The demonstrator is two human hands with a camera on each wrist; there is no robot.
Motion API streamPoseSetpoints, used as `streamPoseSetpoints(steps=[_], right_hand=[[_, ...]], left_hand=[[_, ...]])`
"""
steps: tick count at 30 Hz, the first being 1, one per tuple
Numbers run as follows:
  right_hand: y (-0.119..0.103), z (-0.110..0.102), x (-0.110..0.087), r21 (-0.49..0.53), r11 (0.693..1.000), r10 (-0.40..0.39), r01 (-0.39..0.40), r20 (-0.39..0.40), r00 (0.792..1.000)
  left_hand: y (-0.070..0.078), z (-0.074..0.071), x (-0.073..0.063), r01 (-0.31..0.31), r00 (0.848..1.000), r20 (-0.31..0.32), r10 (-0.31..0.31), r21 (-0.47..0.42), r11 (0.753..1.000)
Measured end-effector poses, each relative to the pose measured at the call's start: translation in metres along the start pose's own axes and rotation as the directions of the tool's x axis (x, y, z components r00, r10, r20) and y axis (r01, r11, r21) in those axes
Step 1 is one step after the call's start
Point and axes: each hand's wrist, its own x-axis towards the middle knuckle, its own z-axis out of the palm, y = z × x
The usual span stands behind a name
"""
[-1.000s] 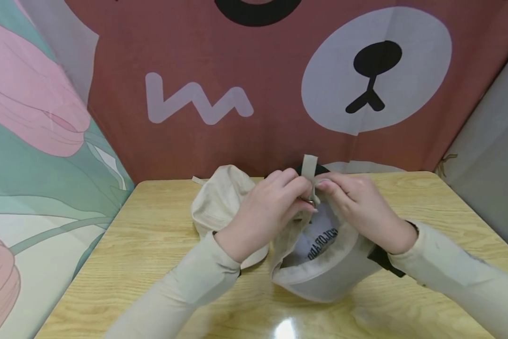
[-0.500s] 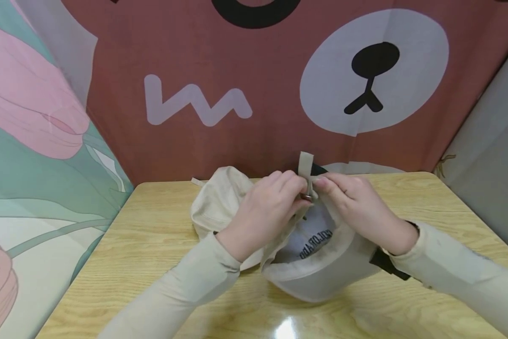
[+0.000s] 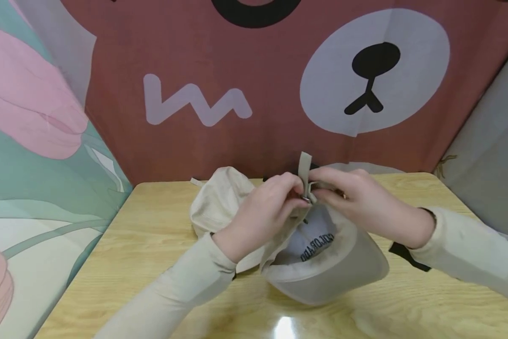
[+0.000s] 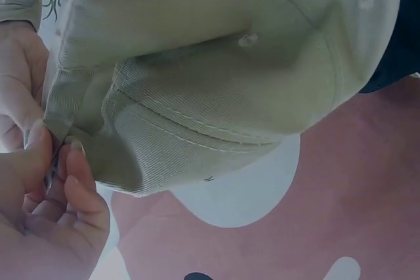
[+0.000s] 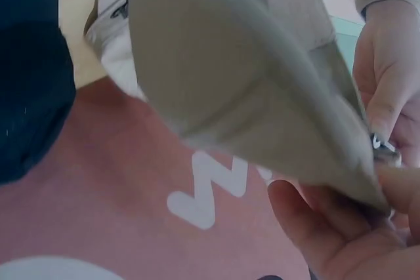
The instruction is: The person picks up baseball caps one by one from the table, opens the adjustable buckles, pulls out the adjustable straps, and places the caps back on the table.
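A beige baseball cap (image 3: 330, 285) is tipped with its opening toward me, and mirrored lettering shows through inside the crown. At its back, the fingers and thumb of my left hand (image 3: 262, 212) pinch the fabric strap (image 3: 304, 167) by a small metal buckle (image 3: 307, 198). The strap's free end sticks up above both hands. Opposite, my right hand (image 3: 366, 202) grips the strap side of the cap between thumb and fingers. In the right wrist view the buckle (image 5: 379, 143) shows beside the left thumb.
Another cream cap (image 3: 220, 207) lies on the wooden table (image 3: 152, 254), left of the held one and partly behind the left hand. A dark navy cloth thing (image 5: 33, 70) stands behind the hands. A printed bear curtain (image 3: 194, 150) hangs at the table's back edge.
My right hand has shifted its hold on the strap, its wrist and sleeve moving right and baring more of the brim. The cap moved slightly left. The left hand keeps its pinch.
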Motion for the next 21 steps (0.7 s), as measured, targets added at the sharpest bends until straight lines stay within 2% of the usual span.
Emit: streamPoseSetpoints(steps=[3,5,7,11,12,14,18,21], right_hand=[[0.002,-0.002,0.003,-0.076,0.994,-0.074,0.079,0.062,0.995],[0.004,-0.004,0.005,-0.146,0.978,-0.136,0.15,0.107,0.985],[0.007,-0.005,0.006,-0.213,0.948,-0.208,0.237,0.146,0.967],[0.011,-0.006,0.008,-0.308,0.872,-0.338,0.381,0.186,0.923],[0.011,-0.006,0.008,-0.316,0.86,-0.355,0.401,0.193,0.915],[0.011,-0.007,0.008,-0.311,0.855,-0.368,0.415,0.2,0.908],[0.01,-0.008,0.007,-0.301,0.863,-0.356,0.407,0.208,0.911],[0.009,-0.009,0.008,-0.295,0.857,-0.371,0.422,0.213,0.904]], left_hand=[[-0.002,0.0,-0.002,-0.001,0.999,0.032,0.003,-0.037,0.999],[-0.003,-0.001,-0.003,-0.006,0.998,0.057,0.01,-0.064,0.998],[-0.004,-0.002,-0.004,-0.012,0.996,0.085,0.02,-0.09,0.996],[-0.006,-0.006,-0.003,0.03,0.989,0.148,-0.004,-0.173,0.984],[-0.007,-0.007,-0.003,0.045,0.987,0.16,-0.014,-0.193,0.98],[-0.008,-0.008,-0.003,0.075,0.982,0.184,-0.032,-0.233,0.97],[-0.009,-0.012,-0.001,0.068,0.978,0.21,-0.016,-0.239,0.969],[-0.009,-0.013,0.0,0.055,0.977,0.212,-0.006,-0.229,0.972]])
